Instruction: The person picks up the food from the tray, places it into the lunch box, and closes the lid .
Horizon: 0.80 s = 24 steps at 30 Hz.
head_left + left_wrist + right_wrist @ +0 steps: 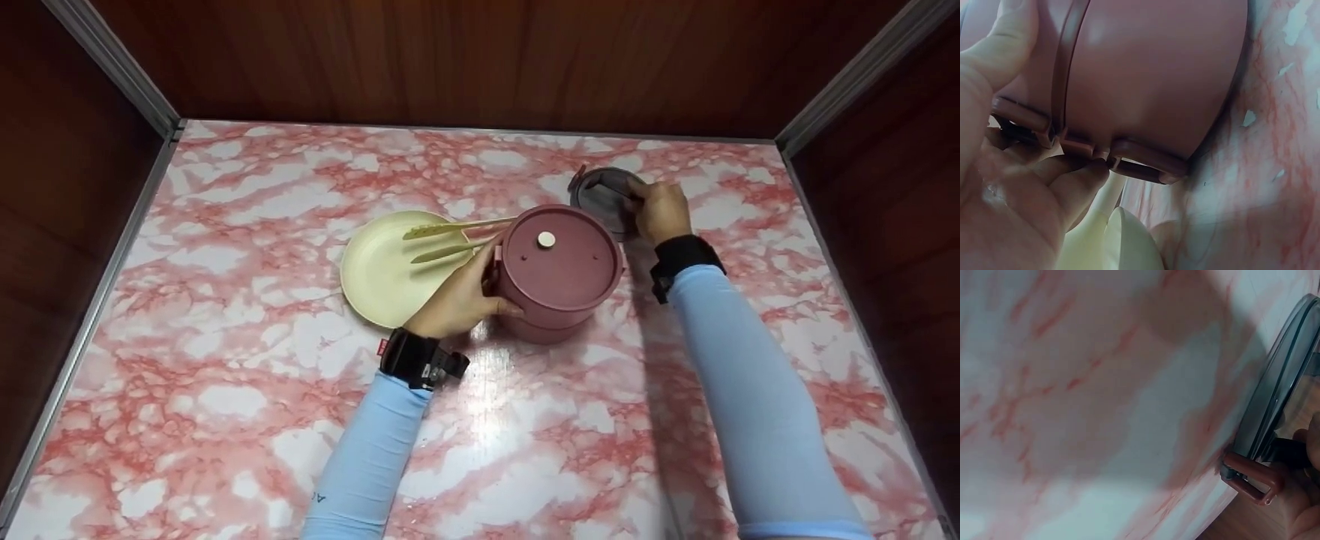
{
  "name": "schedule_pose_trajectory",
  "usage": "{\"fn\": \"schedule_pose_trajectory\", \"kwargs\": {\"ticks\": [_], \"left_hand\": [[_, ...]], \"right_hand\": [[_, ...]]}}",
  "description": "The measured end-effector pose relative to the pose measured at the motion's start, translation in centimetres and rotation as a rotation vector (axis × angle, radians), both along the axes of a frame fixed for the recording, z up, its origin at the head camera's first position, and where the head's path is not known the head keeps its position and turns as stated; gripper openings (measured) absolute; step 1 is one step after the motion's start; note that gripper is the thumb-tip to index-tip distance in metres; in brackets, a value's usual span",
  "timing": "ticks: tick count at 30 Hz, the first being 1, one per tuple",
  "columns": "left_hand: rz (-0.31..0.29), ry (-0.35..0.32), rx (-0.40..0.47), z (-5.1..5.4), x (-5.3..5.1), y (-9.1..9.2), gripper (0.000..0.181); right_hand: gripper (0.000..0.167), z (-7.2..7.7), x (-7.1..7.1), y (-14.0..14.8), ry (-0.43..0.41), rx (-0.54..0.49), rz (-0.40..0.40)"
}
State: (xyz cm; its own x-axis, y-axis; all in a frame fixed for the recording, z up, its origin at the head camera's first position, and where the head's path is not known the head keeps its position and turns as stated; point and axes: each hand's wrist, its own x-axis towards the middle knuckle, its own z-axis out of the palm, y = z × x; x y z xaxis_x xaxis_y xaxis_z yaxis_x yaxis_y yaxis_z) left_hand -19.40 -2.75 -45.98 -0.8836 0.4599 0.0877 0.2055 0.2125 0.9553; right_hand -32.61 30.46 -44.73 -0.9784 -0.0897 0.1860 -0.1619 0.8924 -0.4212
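My left hand [454, 304] grips the left side of a round mauve pot [562, 270], whose flat lid has a pale knob [546, 240]. In the left wrist view, the thumb lies along the pot wall and the fingers curl by its side handles [1148, 163]. Behind the pot, my right hand [664, 211] holds a dark see-through lid [600, 199] by its top. A reddish-brown loop [1252, 475] sticks out from that lid's rim in the right wrist view. Part of the right fingers is cut off there.
A pale yellow-green plate [367, 289] lies left of the pot. Two utensils of like colour, a slotted turner [427, 230] and a spoon-like one [442, 253], reach over it from the pot side. Dark wooden panels [480, 60] bound the marbled table [225, 405].
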Motion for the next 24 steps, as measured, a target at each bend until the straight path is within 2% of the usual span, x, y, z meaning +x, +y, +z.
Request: {"fn": "schedule_pose_trajectory", "kwargs": {"ticks": [3, 10, 16, 19, 24], "left_hand": [[0.004, 0.005, -0.007, 0.0, 0.0, 0.0, 0.113], [-0.010, -0.034, 0.031, 0.3, 0.1, 0.1, 0.112], [0.000, -0.010, 0.015, 0.3, 0.3, -0.1, 0.114], [0.003, 0.005, -0.005, 0.5, 0.3, -0.3, 0.117], [-0.008, 0.015, -0.048, 0.8, 0.5, -1.0, 0.119]], "right_hand": [[0.035, 0.3, 0.4, -0.1, -0.017, -0.011, -0.002], [0.044, 0.2, 1.2, 0.0, -0.039, 0.007, -0.030], [0.038, 0.0, 2.1, 0.6, -0.018, 0.063, -0.010], [0.040, 0.5, 2.3, 0.8, -0.091, 0.079, 0.016], [0.051, 1.8, 2.7, 1.5, -0.193, 0.086, 0.118]]}}
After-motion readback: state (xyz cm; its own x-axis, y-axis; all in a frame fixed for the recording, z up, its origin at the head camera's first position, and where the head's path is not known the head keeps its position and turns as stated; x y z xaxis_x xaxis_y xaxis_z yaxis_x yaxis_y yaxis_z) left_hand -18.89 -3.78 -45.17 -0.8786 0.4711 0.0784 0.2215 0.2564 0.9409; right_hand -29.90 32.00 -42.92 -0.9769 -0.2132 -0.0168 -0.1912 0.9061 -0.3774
